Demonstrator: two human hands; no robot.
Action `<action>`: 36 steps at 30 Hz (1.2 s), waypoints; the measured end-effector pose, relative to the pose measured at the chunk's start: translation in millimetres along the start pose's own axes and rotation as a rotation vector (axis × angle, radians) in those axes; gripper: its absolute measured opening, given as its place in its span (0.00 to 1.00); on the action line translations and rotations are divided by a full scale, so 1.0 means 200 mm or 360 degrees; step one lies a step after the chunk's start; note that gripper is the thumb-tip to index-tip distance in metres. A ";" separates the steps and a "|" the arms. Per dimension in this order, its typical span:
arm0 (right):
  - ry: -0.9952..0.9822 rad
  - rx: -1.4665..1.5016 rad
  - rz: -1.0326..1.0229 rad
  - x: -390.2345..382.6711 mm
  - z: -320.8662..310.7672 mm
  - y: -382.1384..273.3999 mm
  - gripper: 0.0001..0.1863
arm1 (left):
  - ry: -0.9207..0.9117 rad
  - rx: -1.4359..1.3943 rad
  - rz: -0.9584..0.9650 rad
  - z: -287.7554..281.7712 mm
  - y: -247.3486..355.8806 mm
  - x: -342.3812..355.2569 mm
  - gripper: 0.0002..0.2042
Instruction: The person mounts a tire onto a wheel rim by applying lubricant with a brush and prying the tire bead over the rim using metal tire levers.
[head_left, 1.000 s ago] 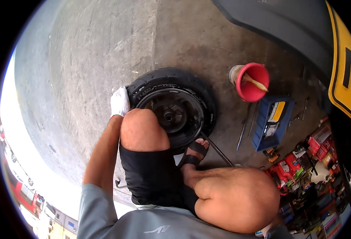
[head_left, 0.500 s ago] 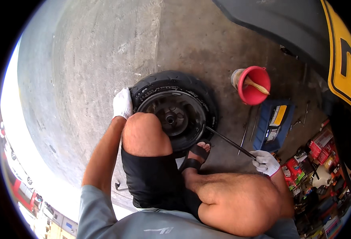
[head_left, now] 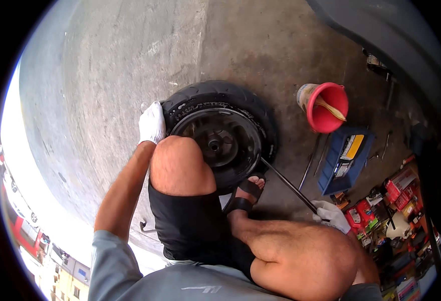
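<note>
A black tire (head_left: 220,89) on a dark wheel rim (head_left: 253,138) lies flat on the ground in front of me, with wet, foamy patches along its sidewall. My left hand (head_left: 152,123), in a white glove, grips the tire's left edge, its fingertips partly hidden. In my white-gloved right hand (head_left: 331,215) is the near end of a long black tire lever (head_left: 290,185). The lever's far end sits at the lower right of the rim, where tire and rim meet. My knee covers part of the wheel's left side, and my sandaled foot (head_left: 250,189) is against its near side.
A red bucket (head_left: 310,113) with a brush (head_left: 331,108) stands right of the wheel. Beside it are a blue tray (head_left: 325,173) and metal rods (head_left: 308,163). Tools and boxes (head_left: 396,200) crowd the right; a dark vehicle body (head_left: 381,25) overhangs the upper right.
My right hand has moved slightly down with the lever, now partly behind my knee. The left hand keeps its hold on the tire. The view has shifted a little.
</note>
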State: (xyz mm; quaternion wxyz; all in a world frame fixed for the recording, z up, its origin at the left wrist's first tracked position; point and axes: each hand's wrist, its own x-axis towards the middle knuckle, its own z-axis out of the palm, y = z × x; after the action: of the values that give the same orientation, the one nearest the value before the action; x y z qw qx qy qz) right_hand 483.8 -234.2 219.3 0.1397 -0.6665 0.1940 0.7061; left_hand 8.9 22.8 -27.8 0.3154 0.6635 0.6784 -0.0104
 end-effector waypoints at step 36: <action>0.0719 -0.1794 -0.0926 0.14 0.09 0.28 0.10 | -0.0109 -0.0076 0.0055 -0.02 -0.02 0.05 0.27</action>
State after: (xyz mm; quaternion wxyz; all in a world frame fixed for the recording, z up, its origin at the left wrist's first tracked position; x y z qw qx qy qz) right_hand 439.4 -277.6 197.8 -0.0890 -0.7939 -0.3674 0.4762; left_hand 3.7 31.8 -30.9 0.3544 0.6667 0.6556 -0.0115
